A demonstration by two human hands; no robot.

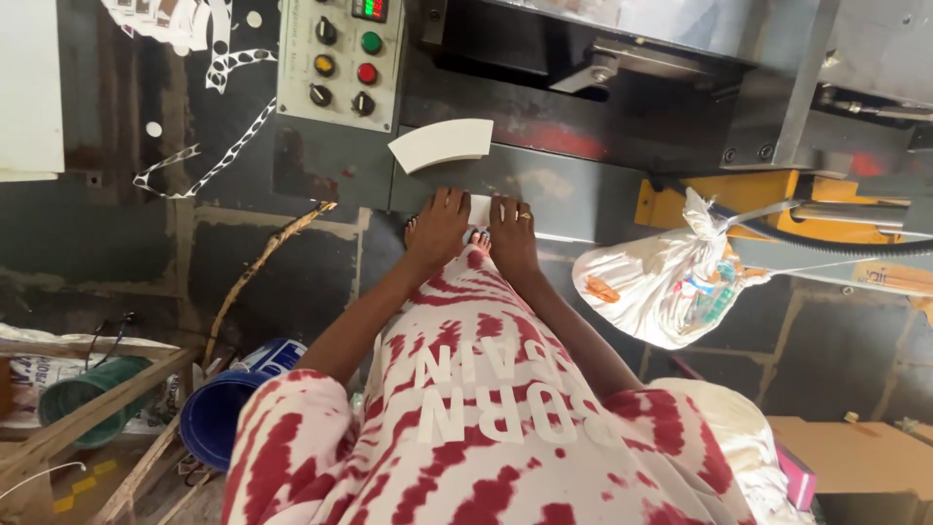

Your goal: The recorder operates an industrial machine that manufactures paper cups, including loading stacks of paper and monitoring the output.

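Note:
My left hand (438,227) and my right hand (511,231) rest side by side, fingers spread flat, on a small white paper blank (480,208) at the edge of a grey machine ledge (564,190). The right hand wears a ring. A curved, fan-shaped white paper blank (443,144) lies on the ledge just above the left hand, apart from it. My arms come out of a red and white patterned shirt (476,408).
A grey control panel (340,60) with coloured buttons and knobs sits above left. A knotted white plastic bag (666,282) hangs at the right by a yellow machine part (768,199). A blue bucket (219,413), wooden frame (92,413) and cardboard (855,452) stand below.

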